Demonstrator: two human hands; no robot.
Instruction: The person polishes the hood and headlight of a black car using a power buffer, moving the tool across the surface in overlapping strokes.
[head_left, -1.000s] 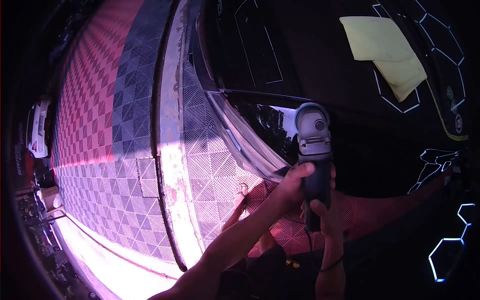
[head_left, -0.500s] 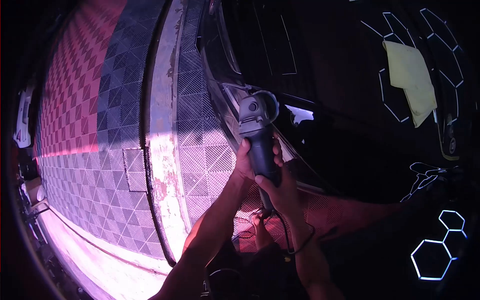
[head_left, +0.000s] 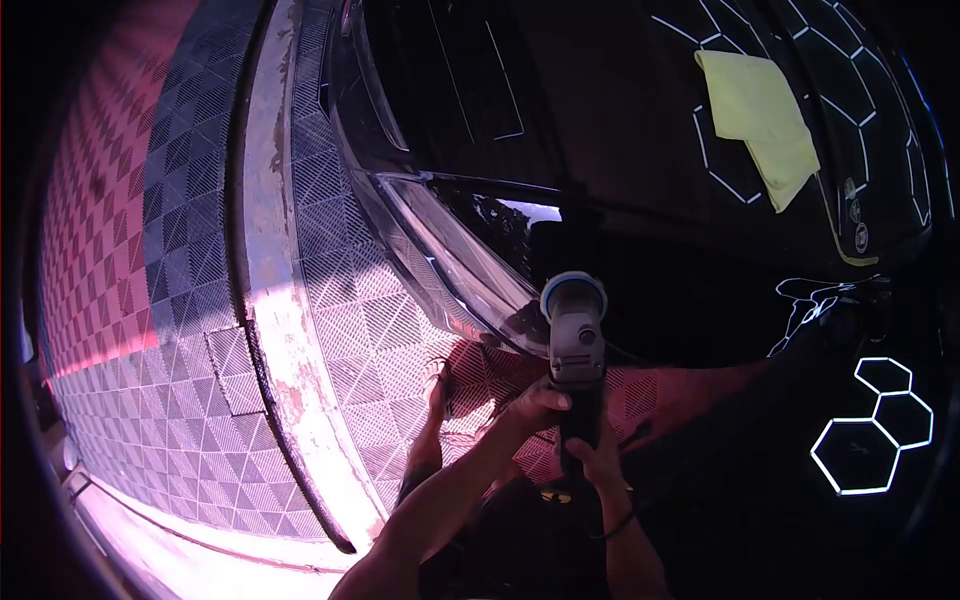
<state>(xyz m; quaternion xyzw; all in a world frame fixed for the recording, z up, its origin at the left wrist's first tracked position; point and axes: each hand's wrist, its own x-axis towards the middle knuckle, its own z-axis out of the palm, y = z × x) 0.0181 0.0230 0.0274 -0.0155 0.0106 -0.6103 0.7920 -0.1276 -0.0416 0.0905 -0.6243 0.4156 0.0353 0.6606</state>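
Note:
Both my hands grip a power polisher (head_left: 578, 350) with a grey metal head and a dark body. My left hand (head_left: 538, 408) is closed round the body just behind the head, thumb on top. Further back, my right hand (head_left: 598, 462) wraps the rear part, its fingers partly hidden. The round pad (head_left: 574, 284), blue-edged, is at the far end of the tool and overlaps the dark bodywork near the front corner of a glossy black car (head_left: 620, 110). A headlight (head_left: 465, 260) lies left of the pad.
A folded yellow cloth (head_left: 760, 120) lies on the car's upper surface. White hexagon light lines reflect in the paint. Grey and red grid floor tiles (head_left: 200, 400) extend to the left, crossed by a worn pale strip (head_left: 285, 360). My foot (head_left: 438, 378) stands near the car.
The polisher, held in both hands, has moved right and down in view, from beside the headlight toward the car's front. The view has shifted, and a foot now shows at left.

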